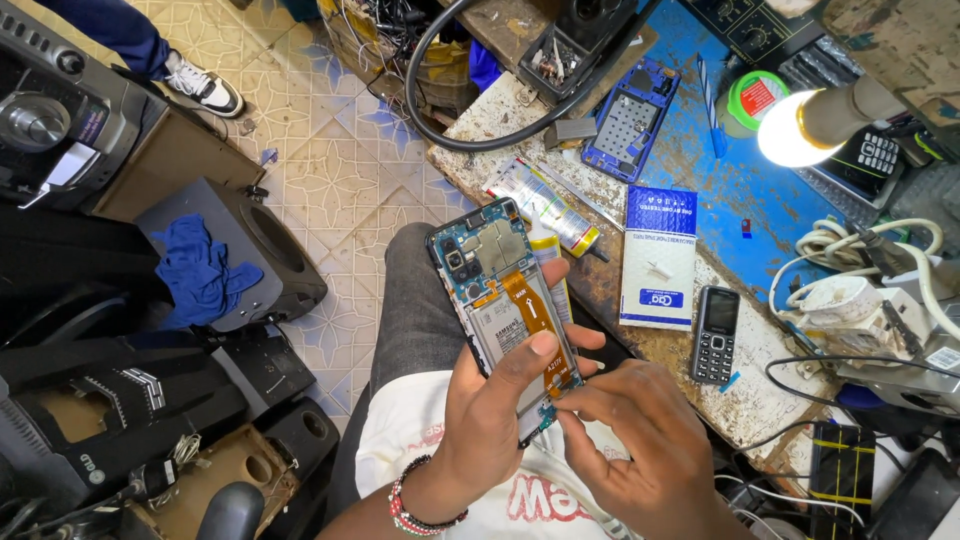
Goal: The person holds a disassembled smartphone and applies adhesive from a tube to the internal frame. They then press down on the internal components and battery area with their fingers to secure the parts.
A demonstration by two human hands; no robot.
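An opened smartphone with its back cover off shows a blue circuit board, a battery and an orange flex cable. My left hand grips it from below, thumb pressed on the battery. My right hand sits at the phone's lower end, fingertips pinched at the bottom connector area. The phone is held over my lap, just off the workbench edge.
The worn blue workbench carries a blue phone frame, a glue tube, a white and blue booklet, a small keypad phone, a lit lamp bulb and tangled cables. Speakers and audio gear stand on the floor at left.
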